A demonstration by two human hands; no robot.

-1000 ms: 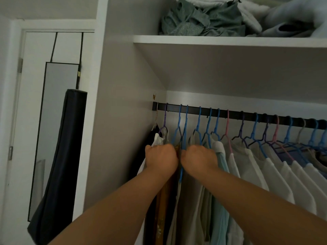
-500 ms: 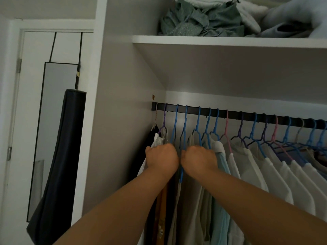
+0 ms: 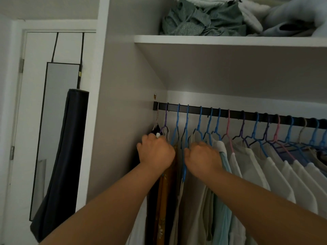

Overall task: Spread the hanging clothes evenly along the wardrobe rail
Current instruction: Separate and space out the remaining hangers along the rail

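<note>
Blue plastic hangers [image 3: 185,121] at the left end of the black rail [image 3: 230,114] now sit a little wider apart than they did a second ago: our left hand [image 3: 155,152] has drawn off toward the wardrobe's side wall [image 3: 127,121] and a gap has opened between it and our right hand [image 3: 202,157], where before the two knuckles nearly met. We judge the crowded left group is being parted, so the spacing job is under way here and not finished. Both hands are clenched into the tops of the hanging clothes [image 3: 256,167], the left one gripping the garment shoulders by the purple hanger [image 3: 166,119], the right one gripping those under the blue hooks. Pale shirts hang shoulder to shoulder to the right, dark and mustard pieces at the far left, below a shelf [image 3: 230,41] of folded fabric
</note>
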